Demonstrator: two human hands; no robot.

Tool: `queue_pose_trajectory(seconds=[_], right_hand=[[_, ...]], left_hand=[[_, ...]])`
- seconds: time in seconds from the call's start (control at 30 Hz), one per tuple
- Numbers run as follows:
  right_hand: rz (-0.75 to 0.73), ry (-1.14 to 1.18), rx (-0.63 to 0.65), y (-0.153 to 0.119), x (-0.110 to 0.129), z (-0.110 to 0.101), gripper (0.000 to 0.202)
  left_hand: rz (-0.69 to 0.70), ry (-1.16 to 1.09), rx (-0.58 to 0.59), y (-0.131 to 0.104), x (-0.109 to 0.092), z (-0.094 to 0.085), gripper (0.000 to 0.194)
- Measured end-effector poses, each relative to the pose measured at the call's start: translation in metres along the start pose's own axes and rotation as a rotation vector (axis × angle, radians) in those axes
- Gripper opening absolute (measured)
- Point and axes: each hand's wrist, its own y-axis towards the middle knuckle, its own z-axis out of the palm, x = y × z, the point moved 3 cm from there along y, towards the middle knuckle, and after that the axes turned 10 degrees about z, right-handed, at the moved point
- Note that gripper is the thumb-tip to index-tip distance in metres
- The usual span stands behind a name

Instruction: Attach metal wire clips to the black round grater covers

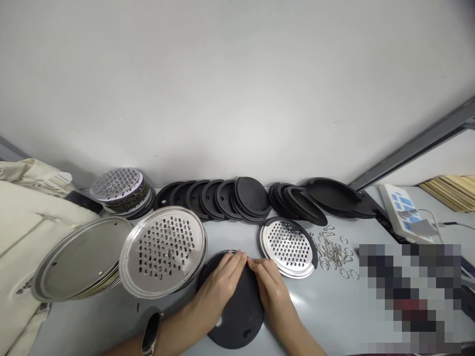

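A black round plate [243, 316] lies on the grey table in front of me, with a white spot or hole near its left edge and a small dark hole near the front. My left hand [226, 277] rests over its left side, fingers close together and pressed at the far rim. At that same rim my right hand [267, 277] has its fingers bent and closed, the tips almost meeting those of my left. Anything small between the fingertips is hidden. Just right of my hands is a metal grater disc [289, 247] with a black rim piece.
Large grater discs [166, 252] and a stack of plain metal discs [83, 257] stand left. Black plates [252, 195] line the wall, beside a grater stack [118, 185]. Metal rings and clips [334, 254], a power strip [404, 212] and a blurred-out patch are right.
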Motion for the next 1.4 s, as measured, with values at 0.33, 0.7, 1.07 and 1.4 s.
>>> queue_pose_trajectory(seconds=[0.33, 0.7, 1.07, 1.4], right_hand=[[0.021, -0.04, -0.011, -0.004, 0.001, 0.001, 0.024], [-0.01, 0.02, 0.067, -0.005, -0.013, -0.003, 0.026], [-0.03, 0.025, 0.061, -0.006, -0.008, -0.005, 0.034], [-0.077, 0.019, 0.055, -0.004, -0.005, -0.005, 0.032]], left_hand=[[-0.015, -0.009, 0.048, 0.0, -0.004, -0.008, 0.085], [-0.016, 0.043, -0.014, 0.003, -0.002, -0.001, 0.072], [-0.018, 0.043, 0.036, -0.014, 0.002, 0.017, 0.082], [0.022, 0.088, 0.075, -0.013, 0.002, 0.019, 0.081]])
